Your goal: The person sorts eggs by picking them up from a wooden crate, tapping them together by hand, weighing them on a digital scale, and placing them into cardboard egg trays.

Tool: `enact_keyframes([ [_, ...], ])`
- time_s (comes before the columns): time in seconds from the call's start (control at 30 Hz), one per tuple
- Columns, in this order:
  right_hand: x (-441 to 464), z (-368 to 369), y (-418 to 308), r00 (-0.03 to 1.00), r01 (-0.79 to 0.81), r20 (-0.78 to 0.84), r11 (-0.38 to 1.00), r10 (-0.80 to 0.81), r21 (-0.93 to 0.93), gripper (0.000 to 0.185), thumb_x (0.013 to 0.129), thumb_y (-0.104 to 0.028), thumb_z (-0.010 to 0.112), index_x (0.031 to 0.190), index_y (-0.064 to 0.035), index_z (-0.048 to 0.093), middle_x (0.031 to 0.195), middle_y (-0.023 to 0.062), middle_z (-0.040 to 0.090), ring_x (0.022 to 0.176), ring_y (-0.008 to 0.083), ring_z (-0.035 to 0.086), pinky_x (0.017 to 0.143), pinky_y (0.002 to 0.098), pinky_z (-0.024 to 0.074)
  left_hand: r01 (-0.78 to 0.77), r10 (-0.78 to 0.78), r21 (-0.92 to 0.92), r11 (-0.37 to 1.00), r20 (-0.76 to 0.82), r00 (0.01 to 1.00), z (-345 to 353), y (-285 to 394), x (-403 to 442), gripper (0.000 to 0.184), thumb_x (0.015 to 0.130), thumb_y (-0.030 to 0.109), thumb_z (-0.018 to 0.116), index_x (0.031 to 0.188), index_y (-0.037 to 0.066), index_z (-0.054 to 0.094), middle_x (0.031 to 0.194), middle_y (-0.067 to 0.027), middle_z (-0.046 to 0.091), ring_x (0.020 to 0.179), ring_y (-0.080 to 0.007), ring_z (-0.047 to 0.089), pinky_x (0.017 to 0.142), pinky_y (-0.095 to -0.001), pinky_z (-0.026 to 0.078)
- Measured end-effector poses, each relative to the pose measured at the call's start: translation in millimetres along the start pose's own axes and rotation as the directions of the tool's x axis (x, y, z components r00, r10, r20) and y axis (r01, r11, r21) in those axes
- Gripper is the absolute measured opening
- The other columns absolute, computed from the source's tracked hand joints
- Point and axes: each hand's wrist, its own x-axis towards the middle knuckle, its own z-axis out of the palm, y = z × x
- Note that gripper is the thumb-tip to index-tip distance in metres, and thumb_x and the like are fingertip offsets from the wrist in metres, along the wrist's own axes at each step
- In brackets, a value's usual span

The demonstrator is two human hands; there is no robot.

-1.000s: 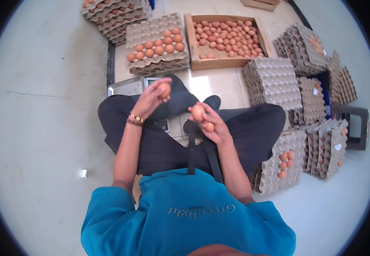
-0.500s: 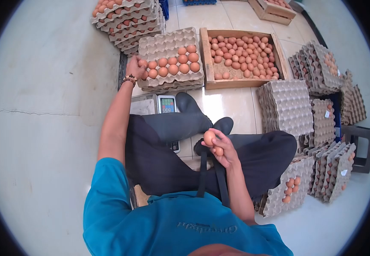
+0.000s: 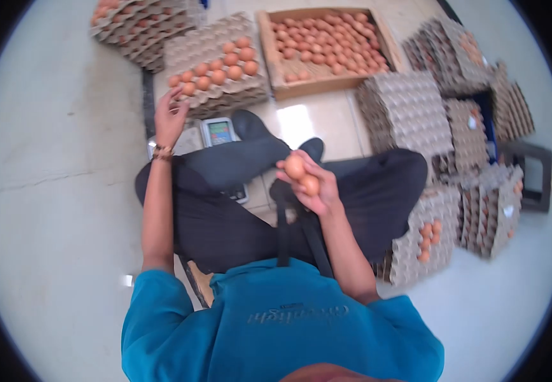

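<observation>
My left hand [image 3: 170,121] is at the near left corner of an egg tray [image 3: 180,52], fingers apart and holding nothing. Its fingertips are close to the end of the rows of brown eggs [image 3: 202,83] that fill the tray's near part; whether they touch it I cannot tell. In front of my body, my right hand [image 3: 321,192] is closed around brown eggs, with two showing: one egg [image 3: 295,167] by the fingertips and another egg [image 3: 310,184] against the palm. Beneath the filled tray lie more stacked trays.
A wooden crate [image 3: 280,85] of loose eggs stands beyond my boots [image 3: 250,126]. A digital scale [image 3: 217,131] sits below the tray. Stacked trays [image 3: 406,114] rise at right, beside a dark stool [image 3: 537,175]. Another tall stack [image 3: 139,28] of filled trays is at far left.
My left hand has drawn back from the egg at the tray's left end, and its fingers have spread. My right hand still holds its eggs, turned slightly. The whole view has shifted.
</observation>
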Motion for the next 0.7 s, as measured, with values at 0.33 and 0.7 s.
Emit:
enact_keyframes([
  [0.33,-50.0,31.1,-5.9,0.959,0.269,0.076,0.960,-0.275,0.071,0.052,0.094,-0.004,0.052,0.143,0.0009,0.038,0.140,0.0304,0.043,0.134,0.0487,0.041,0.115,0.0554,0.0344,0.082,-0.067,-0.059,0.995,0.226,0.972,29.1,-43.1,-37.7,0.033,0.095,0.015,0.066,0.125,0.003,0.062,0.116,-0.0055,0.065,0.097,-0.0122,0.062,0.083,-0.0260,0.051],
  [0.7,-235.0,18.2,-61.4,0.179,0.512,-0.288,0.339,-0.941,-0.789,0.038,0.091,-0.021,0.071,0.118,0.0012,0.056,0.095,0.0133,0.068,0.068,0.0127,0.065,0.053,0.0219,0.0521,0.019,0.013,-0.081,0.997,0.387,0.922,41.7,-59.4,-35.6,0.031,0.098,0.017,0.062,0.125,0.001,0.060,0.107,-0.0056,0.066,0.096,-0.0112,0.062,0.083,-0.0239,0.048],
])
